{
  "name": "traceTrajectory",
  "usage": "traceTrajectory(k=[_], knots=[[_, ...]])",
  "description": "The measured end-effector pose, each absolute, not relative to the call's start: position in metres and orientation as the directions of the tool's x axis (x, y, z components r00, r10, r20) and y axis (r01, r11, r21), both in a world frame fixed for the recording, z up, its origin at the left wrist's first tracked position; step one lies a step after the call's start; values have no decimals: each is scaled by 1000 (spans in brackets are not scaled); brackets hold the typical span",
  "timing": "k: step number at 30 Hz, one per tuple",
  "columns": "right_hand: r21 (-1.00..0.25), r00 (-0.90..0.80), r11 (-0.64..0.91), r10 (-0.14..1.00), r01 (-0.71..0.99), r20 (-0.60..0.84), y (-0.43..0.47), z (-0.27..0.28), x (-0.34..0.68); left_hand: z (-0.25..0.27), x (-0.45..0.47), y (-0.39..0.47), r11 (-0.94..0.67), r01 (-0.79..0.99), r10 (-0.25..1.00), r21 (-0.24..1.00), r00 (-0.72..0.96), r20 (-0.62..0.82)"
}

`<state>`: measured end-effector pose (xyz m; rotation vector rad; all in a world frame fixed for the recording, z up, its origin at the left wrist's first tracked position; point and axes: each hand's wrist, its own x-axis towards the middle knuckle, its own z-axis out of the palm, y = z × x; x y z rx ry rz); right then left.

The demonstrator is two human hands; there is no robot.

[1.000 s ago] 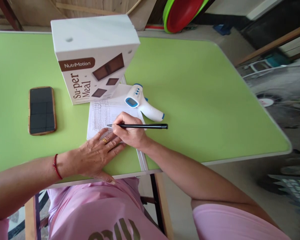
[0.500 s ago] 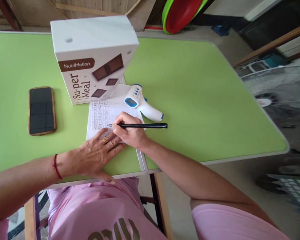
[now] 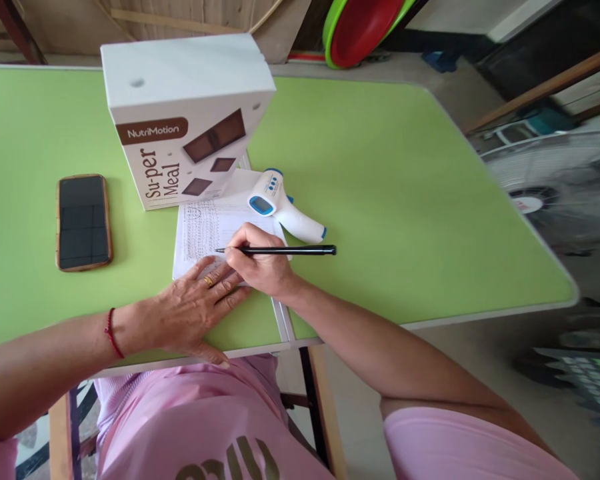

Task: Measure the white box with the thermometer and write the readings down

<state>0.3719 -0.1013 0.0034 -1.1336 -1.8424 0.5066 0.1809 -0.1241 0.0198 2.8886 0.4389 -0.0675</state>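
Observation:
A black pen [image 3: 300,251] is pinched in my right hand [image 3: 263,261], its tip at the sheet of paper [image 3: 230,220] and its barrel pointing right. Lines of small handwriting cover the paper's left part. My left hand [image 3: 195,307] lies flat with fingers spread, fingertips on the paper's near edge and the palm over the table. Beyond my right hand, a white and blue infrared thermometer [image 3: 287,208] rests partly on the paper. An upright white NutriMotion box [image 3: 190,127] stands at the paper's far side and hides part of it.
A phone [image 3: 83,222] in a brown-edged case lies on the green table [image 3: 405,200], left of the paper. Past the table's right edge stands a fan [image 3: 545,193]. Red and green basins [image 3: 363,33] lean behind the far edge. A metal seam crosses the tabletop.
The pen and my right hand have shifted very slightly to the right. My left hand, the box, the phone and the thermometer stay in place.

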Motion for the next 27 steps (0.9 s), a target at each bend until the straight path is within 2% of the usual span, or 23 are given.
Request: traceTrajectory(k=[11,21,27], knots=[[-742,-191,440,896,506,401,-102,6,372,21,181,-123,-931,292,283,218,956,-75],[-752,-121,468,875,464,469,-102,3,373,21,181,-123,-932,291,282,218,957,-73],[-740,-139,472,873,479,467,-101,3,375,20,181,-123,-932,291,283,215,957,-68]])
